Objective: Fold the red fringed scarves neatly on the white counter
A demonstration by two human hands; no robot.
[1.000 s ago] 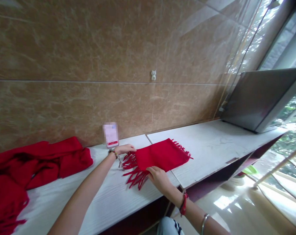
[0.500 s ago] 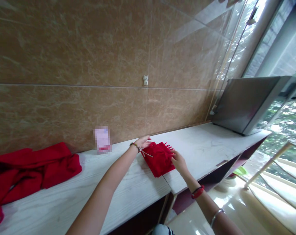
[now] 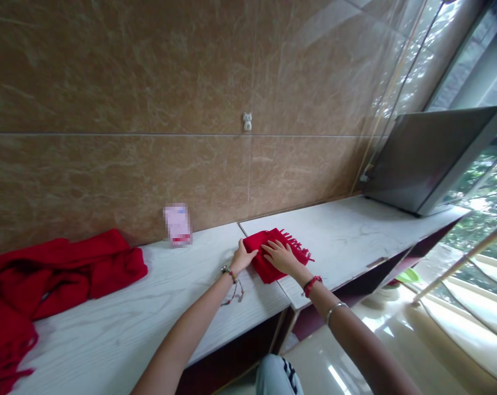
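A red fringed scarf (image 3: pixel 269 271) lies folded into a small bundle on the white cabinet top, its fringe pointing to the far right. My left hand (image 3: pixel 241 259) grips its left edge, with the thumb over the cloth and the fingers along the side. On top of the bundle my right hand (image 3: pixel 282 258) rests flat, palm down, fingers spread. The cloth under that palm is hidden.
More red cloth (image 3: pixel 71 274) lies heaped at the left, with fringe near the front. A blurred pinkish box (image 3: pixel 178 226) stands against the tiled wall (image 3: pixel 150 175). A grey appliance (image 3: pixel 429 159) occupies the far right end of the white cabinet top (image 3: pixel 334 236).
My right hand has moved from the scarf's right edge onto its top and flattened. My left hand has come nearer along the left edge. The scarf now lies flatter, and the view has shifted slightly.
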